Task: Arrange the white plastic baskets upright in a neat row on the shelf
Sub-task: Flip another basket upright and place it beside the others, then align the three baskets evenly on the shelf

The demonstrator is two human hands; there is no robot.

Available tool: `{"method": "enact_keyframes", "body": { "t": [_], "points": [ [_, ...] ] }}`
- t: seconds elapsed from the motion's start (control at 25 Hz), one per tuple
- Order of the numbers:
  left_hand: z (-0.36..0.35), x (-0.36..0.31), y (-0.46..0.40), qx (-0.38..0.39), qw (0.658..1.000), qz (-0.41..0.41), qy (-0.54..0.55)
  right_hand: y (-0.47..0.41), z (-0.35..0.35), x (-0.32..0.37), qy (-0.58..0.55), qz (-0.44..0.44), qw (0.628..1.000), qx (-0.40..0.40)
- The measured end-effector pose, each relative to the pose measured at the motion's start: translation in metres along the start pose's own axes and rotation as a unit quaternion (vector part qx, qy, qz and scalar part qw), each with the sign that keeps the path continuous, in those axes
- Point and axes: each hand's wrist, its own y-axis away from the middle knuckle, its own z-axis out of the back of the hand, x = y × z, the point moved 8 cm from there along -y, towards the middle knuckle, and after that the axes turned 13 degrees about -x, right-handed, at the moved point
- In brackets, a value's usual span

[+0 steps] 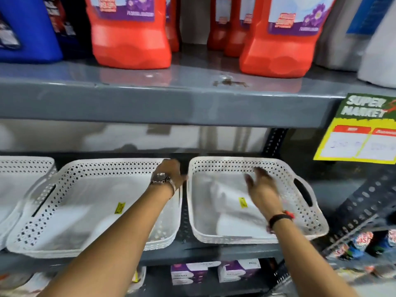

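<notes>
Three white perforated plastic baskets sit side by side, open side up, on the grey middle shelf [214, 252]. The left basket [12, 168] is cut off by the frame edge. The middle basket [70, 211], a nested stack, is angled slightly. The right basket [304, 211] has a handle slot on its right. My left hand [169, 171], with a watch on the wrist, reaches to the far right corner of the middle basket; its fingers are hidden. My right hand [262, 182] hovers over the right basket's interior, fingers spread, holding nothing.
Red detergent jugs [132, 39] and a blue jug [27, 35] stand on the upper shelf [171, 103]. A yellow and green price sign [362, 129] hangs at right. Purple and white boxes [214, 271] lie on the shelf below. A perforated upright [364, 200] stands at right.
</notes>
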Motion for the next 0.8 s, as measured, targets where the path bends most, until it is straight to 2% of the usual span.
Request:
{"method": "enact_keyframes", "body": {
  "t": [0.12,0.24,0.28,0.36,0.48,0.6,0.8],
  "points": [
    [0.045,0.060,0.007,-0.148,0.988,-0.001,-0.037,0.042,-0.061,0.094,-0.090,0.060,0.988,0.107],
    [0.075,0.140,0.015,-0.271,0.960,-0.031,-0.070,0.067,-0.103,0.133,-0.066,0.053,0.984,0.159],
    [0.077,0.171,0.017,-0.265,0.960,-0.003,-0.093,0.071,-0.112,0.138,-0.052,0.047,0.984,0.161],
    [0.071,0.239,0.020,-0.183,0.971,0.098,-0.117,0.076,-0.123,0.143,-0.019,0.040,0.988,0.145],
    [0.051,0.311,0.029,-0.098,0.973,0.185,-0.092,0.076,-0.128,0.142,0.019,0.028,0.994,0.107],
    [0.033,0.334,0.026,-0.046,0.977,0.207,0.003,0.074,-0.131,0.138,0.061,0.047,0.993,0.091],
    [0.035,0.326,0.014,-0.040,0.982,0.182,0.010,0.078,-0.132,0.144,0.081,0.094,0.990,0.072]
  ]
}}
